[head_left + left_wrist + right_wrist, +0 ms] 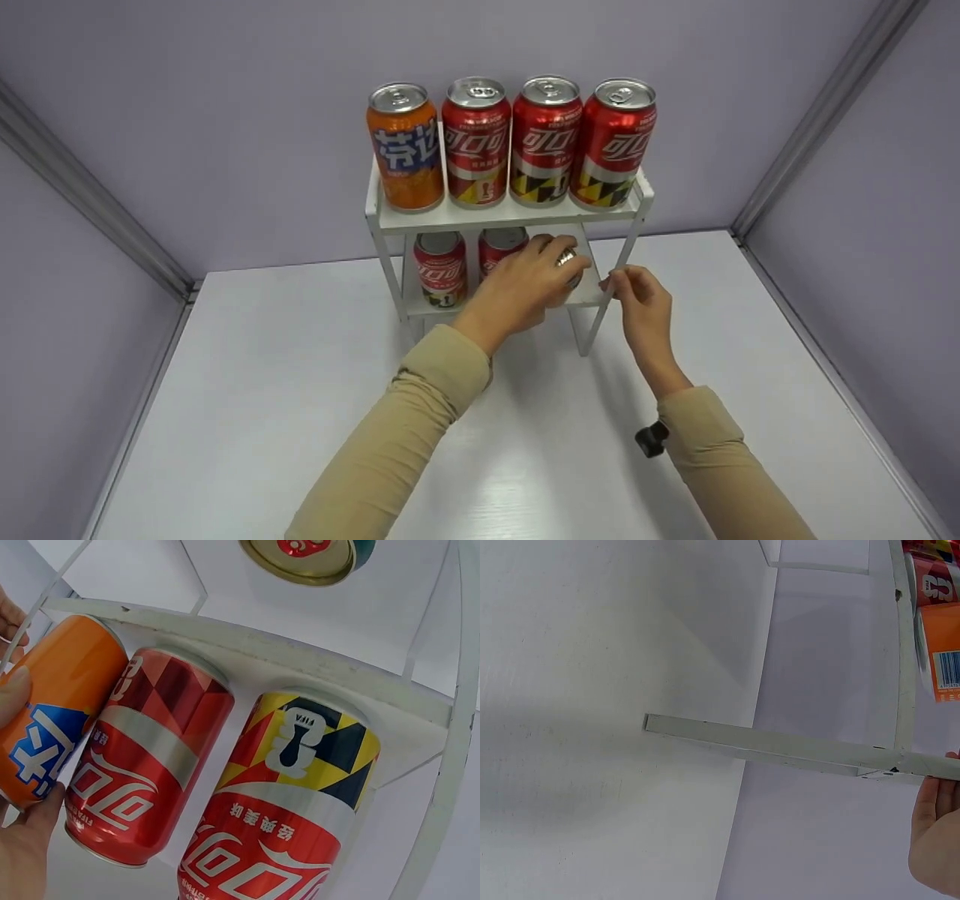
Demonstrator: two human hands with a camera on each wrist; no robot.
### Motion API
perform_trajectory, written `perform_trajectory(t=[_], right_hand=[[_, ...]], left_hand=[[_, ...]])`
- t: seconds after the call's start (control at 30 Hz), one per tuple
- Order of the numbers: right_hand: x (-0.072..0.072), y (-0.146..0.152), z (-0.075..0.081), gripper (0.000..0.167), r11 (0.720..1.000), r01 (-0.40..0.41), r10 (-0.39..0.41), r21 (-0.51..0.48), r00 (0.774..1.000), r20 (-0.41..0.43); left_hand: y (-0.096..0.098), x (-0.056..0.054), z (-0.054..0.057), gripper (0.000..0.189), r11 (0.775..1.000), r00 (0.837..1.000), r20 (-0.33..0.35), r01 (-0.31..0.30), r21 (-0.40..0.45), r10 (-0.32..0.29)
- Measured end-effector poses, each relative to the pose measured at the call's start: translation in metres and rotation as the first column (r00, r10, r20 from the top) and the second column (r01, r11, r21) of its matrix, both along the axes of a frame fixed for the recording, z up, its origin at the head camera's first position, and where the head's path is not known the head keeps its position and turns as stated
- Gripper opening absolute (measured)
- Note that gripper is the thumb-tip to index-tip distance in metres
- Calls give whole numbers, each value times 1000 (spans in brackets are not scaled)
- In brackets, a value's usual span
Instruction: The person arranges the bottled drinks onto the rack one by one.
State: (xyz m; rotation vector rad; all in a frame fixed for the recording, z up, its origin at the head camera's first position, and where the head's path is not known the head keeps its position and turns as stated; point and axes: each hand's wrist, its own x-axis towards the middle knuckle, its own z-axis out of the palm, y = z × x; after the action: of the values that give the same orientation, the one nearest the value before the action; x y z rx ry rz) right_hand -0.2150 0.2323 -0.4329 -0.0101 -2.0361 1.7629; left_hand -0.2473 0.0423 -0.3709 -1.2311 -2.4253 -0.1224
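My left hand point(521, 285) reaches into the lower tier of a small white two-tier rack point(510, 217). Its thumb and fingers grip an orange soda can point(71, 694) with a blue label, at the right end of that tier. Beside the orange can stands a red cola can point(142, 757), and past it another red cola can point(281, 795). With thumb and fingertips, my right hand point(646, 304) pinches the rack's front right post point(780, 742). In the right wrist view the hand is cut off by the frame's edge.
On the top tier stand an orange can point(405, 150) and several red cola cans point(546, 142) in a row. A gold-ended can point(307, 559) shows beneath the lower tier. The rack stands on a white table point(300, 405) near the grey back wall point(225, 135).
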Motion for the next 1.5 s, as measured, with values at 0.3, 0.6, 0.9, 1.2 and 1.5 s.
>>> perform_trajectory(t=[0.3, 0.6, 0.9, 1.2, 1.5], right_hand=[[-1, 1, -1, 17, 1000, -17, 17, 0, 1000, 12], [-2, 1, -3, 18, 1000, -22, 22, -15, 1000, 9], [-2, 2, -4, 19, 1000, -21, 22, -21, 1000, 11], [-2, 2, -4, 16, 1000, -20, 20, -22, 1000, -2], [-2, 2, -4, 14, 1000, -21, 21, -12, 999, -26]], left_hand=[[11, -12, 7, 32, 995, 996, 14, -89, -46, 90], [14, -20, 15, 23, 989, 993, -37, -113, -97, 110], [9, -23, 29, 31, 971, 969, 177, -136, -198, 172], [10, -25, 32, 46, 944, 971, 110, -177, -278, 214], [14, -26, 27, 50, 936, 958, 63, -256, -243, 278]])
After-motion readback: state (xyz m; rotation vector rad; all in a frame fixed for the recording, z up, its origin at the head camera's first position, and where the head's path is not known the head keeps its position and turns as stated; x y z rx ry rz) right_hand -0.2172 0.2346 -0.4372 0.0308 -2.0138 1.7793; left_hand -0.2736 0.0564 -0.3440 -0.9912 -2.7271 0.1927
